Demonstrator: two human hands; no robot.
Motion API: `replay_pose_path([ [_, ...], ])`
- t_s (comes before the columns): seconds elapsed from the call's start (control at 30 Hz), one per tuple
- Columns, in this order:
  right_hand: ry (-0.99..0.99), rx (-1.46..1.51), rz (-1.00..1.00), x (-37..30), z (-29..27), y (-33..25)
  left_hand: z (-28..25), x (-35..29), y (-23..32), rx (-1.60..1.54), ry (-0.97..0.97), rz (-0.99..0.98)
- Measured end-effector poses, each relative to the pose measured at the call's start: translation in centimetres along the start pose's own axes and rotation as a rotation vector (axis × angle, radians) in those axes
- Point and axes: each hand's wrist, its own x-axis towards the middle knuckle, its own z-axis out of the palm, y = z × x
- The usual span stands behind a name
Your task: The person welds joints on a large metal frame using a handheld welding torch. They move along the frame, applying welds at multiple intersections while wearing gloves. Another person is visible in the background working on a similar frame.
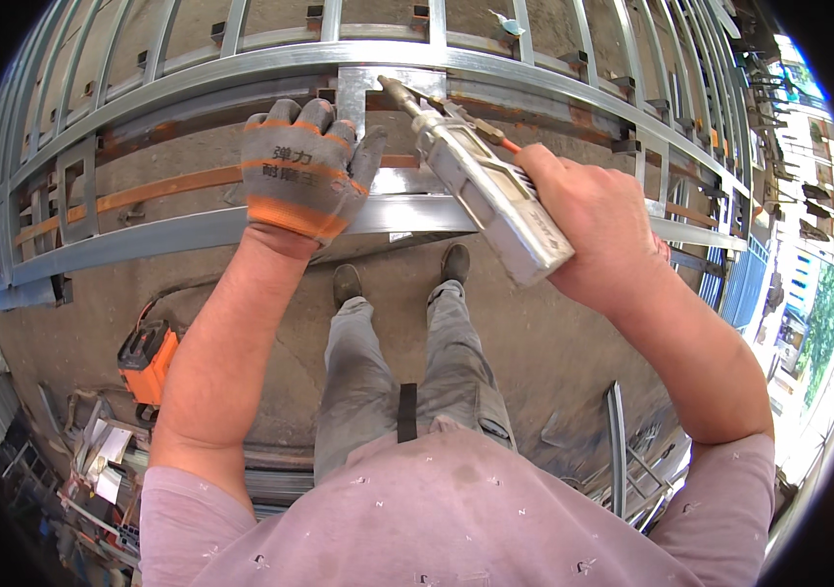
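Note:
My right hand (598,210), bare, is closed around a silver, box-bodied welding gun (495,196) with a narrow brown nozzle. The nozzle's tip points to the upper left, over a shiny flat metal plate (407,82) set against a rail of the metal frame (192,75). My left hand (304,176) wears a grey glove with orange bands. It is over the frame, just left of the plate, fingers apart and thumb out toward the plate. Whether its fingertips touch metal is hard to tell.
Galvanised bars and rusty brown beams (123,199) spread across the far side. An orange machine (150,362) with a cable stands on the floor at left. Scrap and tools (104,460) lie lower left; a metal channel (617,445) lies lower right. My shoes are below the near rail.

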Motion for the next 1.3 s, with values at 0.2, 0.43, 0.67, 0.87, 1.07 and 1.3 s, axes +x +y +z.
replay_pose_path([
  [0.2,-0.063,-0.045,0.019,2.6,0.3,-1.7,-0.7,-0.1,0.1,0.027,-0.139,-0.024],
  [0.43,-0.095,-0.064,0.032,4.0,0.6,-2.9,0.2,-0.9,-0.3,0.023,-0.162,-0.044],
  [0.67,-0.086,-0.081,0.043,4.3,0.7,-2.9,-0.2,-0.6,-0.1,0.041,-0.228,-0.054],
  [0.87,-0.077,-0.090,0.048,4.3,0.8,-3.0,0.2,-0.8,-0.2,0.039,-0.210,-0.060],
  [1.07,-0.093,-0.094,0.071,4.4,0.8,-2.9,-0.4,-0.6,0.1,0.067,-0.232,-0.064],
  [1.3,-0.114,-0.098,0.102,4.4,0.6,-3.3,-0.3,-0.7,-0.1,0.038,-0.177,-0.054],
])
